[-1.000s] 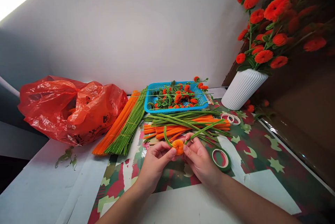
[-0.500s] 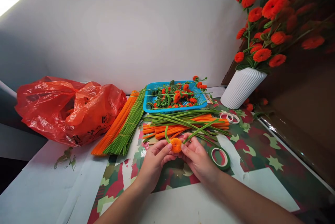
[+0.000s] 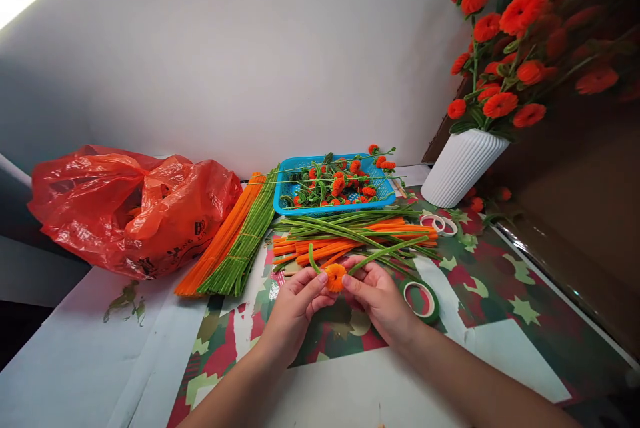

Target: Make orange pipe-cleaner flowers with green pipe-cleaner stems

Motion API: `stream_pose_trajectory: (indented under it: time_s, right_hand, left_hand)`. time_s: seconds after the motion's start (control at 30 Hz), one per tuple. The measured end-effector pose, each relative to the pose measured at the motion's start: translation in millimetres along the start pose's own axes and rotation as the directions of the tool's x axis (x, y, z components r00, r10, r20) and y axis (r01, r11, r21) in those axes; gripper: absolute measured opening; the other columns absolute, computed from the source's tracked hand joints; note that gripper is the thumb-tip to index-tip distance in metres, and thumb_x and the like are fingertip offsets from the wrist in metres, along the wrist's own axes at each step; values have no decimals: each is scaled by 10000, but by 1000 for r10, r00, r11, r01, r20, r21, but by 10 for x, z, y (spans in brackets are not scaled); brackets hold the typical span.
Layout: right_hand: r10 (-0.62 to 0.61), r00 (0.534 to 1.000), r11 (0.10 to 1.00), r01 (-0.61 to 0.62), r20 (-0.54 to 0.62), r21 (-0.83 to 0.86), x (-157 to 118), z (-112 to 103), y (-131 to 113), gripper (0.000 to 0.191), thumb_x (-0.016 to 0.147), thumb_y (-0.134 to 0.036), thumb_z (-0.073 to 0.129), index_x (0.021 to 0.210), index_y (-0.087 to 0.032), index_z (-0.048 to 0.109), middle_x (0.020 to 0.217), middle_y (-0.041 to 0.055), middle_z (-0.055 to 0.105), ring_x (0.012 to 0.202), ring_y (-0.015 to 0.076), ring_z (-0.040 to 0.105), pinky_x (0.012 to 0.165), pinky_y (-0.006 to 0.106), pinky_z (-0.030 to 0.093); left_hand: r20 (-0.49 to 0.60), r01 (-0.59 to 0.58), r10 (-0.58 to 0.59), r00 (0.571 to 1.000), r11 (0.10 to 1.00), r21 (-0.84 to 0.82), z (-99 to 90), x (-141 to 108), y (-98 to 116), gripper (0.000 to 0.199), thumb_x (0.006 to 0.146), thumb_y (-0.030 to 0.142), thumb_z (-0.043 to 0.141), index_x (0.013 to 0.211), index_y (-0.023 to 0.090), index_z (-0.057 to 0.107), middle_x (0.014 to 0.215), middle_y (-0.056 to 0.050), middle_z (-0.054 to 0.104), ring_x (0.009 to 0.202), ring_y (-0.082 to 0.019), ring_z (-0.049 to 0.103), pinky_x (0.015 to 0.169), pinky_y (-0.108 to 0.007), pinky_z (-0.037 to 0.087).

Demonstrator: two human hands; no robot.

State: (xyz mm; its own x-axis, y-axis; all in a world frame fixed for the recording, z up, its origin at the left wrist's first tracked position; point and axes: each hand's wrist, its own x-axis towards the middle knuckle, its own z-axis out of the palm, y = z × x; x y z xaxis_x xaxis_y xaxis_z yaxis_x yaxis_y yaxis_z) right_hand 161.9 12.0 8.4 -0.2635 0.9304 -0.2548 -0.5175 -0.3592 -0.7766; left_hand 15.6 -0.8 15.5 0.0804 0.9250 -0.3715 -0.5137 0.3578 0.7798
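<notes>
Between my two hands is an orange pipe-cleaner flower (image 3: pixel 335 277), its round face turned up toward me. My left hand (image 3: pixel 303 296) pinches the flower's left edge with thumb and fingers. On the other side, my right hand (image 3: pixel 374 291) grips its right edge, thumb at the rim. A green pipe cleaner (image 3: pixel 387 255) sticks out up and to the right from by my right fingers, and a short green end (image 3: pixel 313 259) curves up above my left thumb. How the green pieces join behind the flower is hidden.
Loose orange and green pipe cleaners (image 3: pixel 350 225) lie just beyond my hands. Behind them sits a blue basket (image 3: pixel 285 207) of small flowers. Bundled stems (image 3: pixel 240 248) and a red plastic bag (image 3: pixel 135 215) are left; green tape (image 3: pixel 433 308), white rolls (image 3: pixel 445 226) and a white vase (image 3: pixel 463 168) are right.
The flower has shifted slightly left and turned a little. The long green pipe cleaner has swung lower toward the right, and the short green end leans further left.
</notes>
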Motion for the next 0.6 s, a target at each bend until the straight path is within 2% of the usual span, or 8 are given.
stream_pose_trajectory:
  time_s: [0.1, 0.17, 0.23, 0.43, 0.6]
  right_hand:
    - [22, 1000, 1000, -22, 11, 15, 1, -8, -5, 344, 625, -299, 847, 831, -168, 604, 852, -4, 659, 780, 128, 628, 740, 263, 478]
    - [50, 997, 997, -52, 54, 48, -2, -14, -16, 338, 647, -312, 836, 844, -165, 603, 836, -2, 669, 739, 125, 637, 724, 267, 486]
    - [69, 993, 994, -77, 100, 82, -6, -20, -29, 334, 670, -318, 822, 866, -171, 596, 816, 0, 681, 695, 129, 649, 717, 283, 498]
    - [86, 986, 987, -103, 140, 120, -24, -12, -66, 318, 676, -306, 818, 862, -171, 599, 840, 11, 698, 672, 126, 669, 682, 257, 514]
    - [85, 988, 985, -102, 131, 136, -34, -9, -67, 293, 685, -280, 812, 859, -165, 607, 859, 8, 689, 682, 109, 654, 659, 228, 515]
  left_hand:
    - [6, -17, 17, 1000, 1000, 11, 7, -12, 10, 282, 656, 333, 812, 823, 136, 700, 750, -23, 673, 628, -95, 608, 582, -187, 527]
    - [26, -66, 65, 998, 997, 32, 8, -20, 19, 353, 607, 301, 842, 907, 165, 715, 839, -24, 681, 655, -101, 606, 588, -196, 518]
    - [59, -119, 115, 992, 990, 77, 2, -23, 21, 392, 568, 265, 861, 928, 180, 732, 840, -18, 680, 640, -99, 590, 606, -210, 512]
    - [73, -241, 234, 969, 965, 104, -28, -10, -8, 231, 571, 275, 859, 771, 202, 770, 862, -15, 677, 687, -122, 597, 594, -213, 497]
    - [70, -258, 252, 965, 963, 83, -30, -20, -20, 206, 588, 284, 853, 735, 188, 746, 808, -6, 671, 608, -101, 590, 572, -215, 498]
